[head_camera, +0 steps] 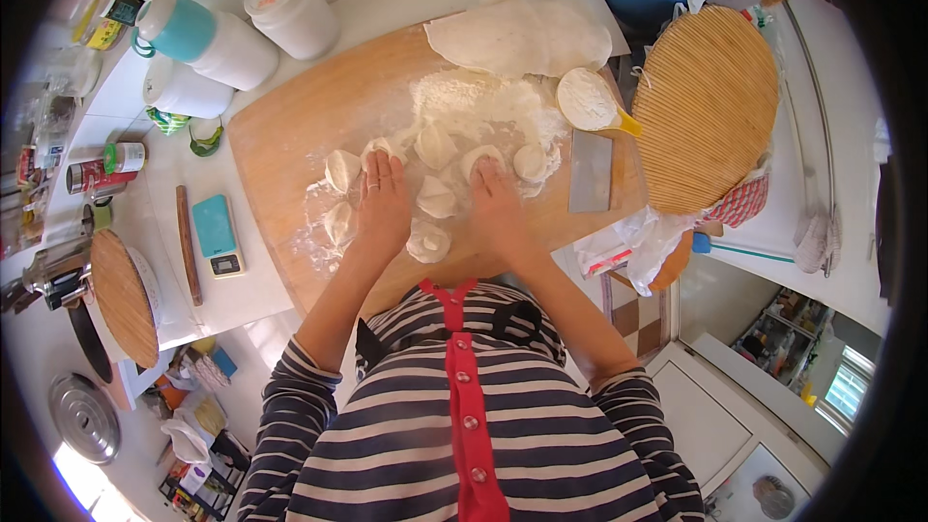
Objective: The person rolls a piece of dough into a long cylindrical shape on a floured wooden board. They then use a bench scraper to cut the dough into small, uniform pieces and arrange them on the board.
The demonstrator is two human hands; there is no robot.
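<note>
My left hand (pixel 383 196) rests palm down with its fingertips on a dough piece (pixel 382 149) on the floured wooden board (pixel 290 123). My right hand (pixel 496 199), slightly blurred, presses on another dough piece (pixel 481 158). Between the two hands lie more dough pieces, among them a pointed one (pixel 435 146) and a folded one (pixel 436 196). A round piece (pixel 531 162) is right of my right hand. Loose flour (pixel 464 96) covers the middle of the board. Neither hand appears to grip anything; the palms hide part of the dough.
Flat dough sheets (pixel 522 32) lie at the board's back. A yellow-handled scoop of flour (pixel 589 99) and a metal dough scraper (pixel 591 172) are at the right, beside a round slatted tray (pixel 707 109). White canisters (pixel 291 11), a kitchen scale (pixel 217 235) and a wooden rolling pin (pixel 188 246) stand or lie leftward.
</note>
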